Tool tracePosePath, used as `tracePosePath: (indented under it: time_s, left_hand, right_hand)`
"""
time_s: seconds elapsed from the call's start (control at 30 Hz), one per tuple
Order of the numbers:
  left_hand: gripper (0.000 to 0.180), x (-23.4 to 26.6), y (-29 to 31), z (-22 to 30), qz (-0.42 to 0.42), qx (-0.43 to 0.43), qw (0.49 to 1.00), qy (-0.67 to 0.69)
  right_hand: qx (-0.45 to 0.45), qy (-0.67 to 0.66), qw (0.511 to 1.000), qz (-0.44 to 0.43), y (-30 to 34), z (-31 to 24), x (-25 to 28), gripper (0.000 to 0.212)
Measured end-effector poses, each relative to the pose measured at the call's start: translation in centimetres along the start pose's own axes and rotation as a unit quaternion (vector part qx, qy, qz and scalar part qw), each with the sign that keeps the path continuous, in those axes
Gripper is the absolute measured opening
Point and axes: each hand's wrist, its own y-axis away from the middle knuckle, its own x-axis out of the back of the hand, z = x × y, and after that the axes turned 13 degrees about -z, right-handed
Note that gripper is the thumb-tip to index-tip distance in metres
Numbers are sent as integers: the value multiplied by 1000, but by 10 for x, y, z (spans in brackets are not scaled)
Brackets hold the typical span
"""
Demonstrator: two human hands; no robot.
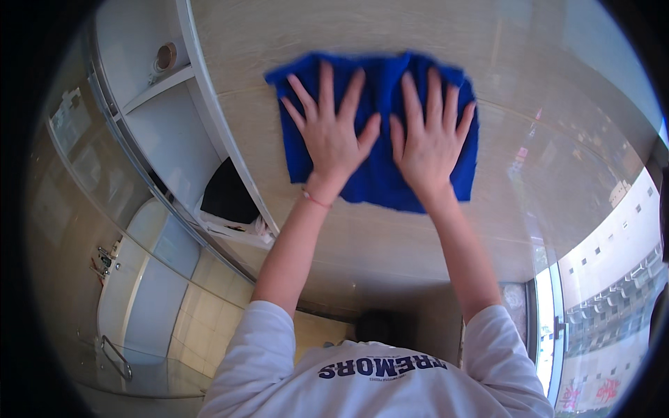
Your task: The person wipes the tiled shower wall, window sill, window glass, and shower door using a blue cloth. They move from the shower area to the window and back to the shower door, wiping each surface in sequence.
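Note:
A blue cloth (390, 177) is spread flat against a beige, glossy tiled wall (334, 244) in front of me. My left hand (333, 136) presses on the cloth's left half, its fingers spread wide. On the right half lies my right hand (431, 143), palm down with the fingers apart. Both thumbs point toward each other near the cloth's middle, where the fabric is slightly wrinkled. The cloth's upper edge reaches just past my fingertips. A thin red band circles my left wrist.
White shelves (157, 94) stand at the left, holding a round copper-coloured item (166, 56) and a black cloth-like item (228, 195). Beyond a glass panel is a white bathtub (132, 279) with a metal handle (115, 357) nearby. At right, a window (550, 334) shows buildings outside.

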Motion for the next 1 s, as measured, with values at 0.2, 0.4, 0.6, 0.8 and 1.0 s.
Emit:
tracePosePath:
  time_s: [0.2,0.4,0.6,0.8,1.0]
  left_hand:
    - [37,-52,179,-32,-176,-26,984,18]
    - [33,-49,187,-73,-133,-80,988,18]
    - [54,32,18,-127,-20,-37,998,-38]
    - [55,32,38,-174,7,2,1000,-14]
    - [44,-43,244,-166,-124,-15,990,-63]
  right_hand:
    - [65,-33,989,-130,162,-41,-80,37]
    - [69,-51,987,-134,175,-59,-94,36]
    - [12,-78,997,-8,-11,-115,-45,50]
    - [39,-59,997,-15,-7,-153,-73,50]
    - [122,-43,976,-176,168,-158,-137,50]
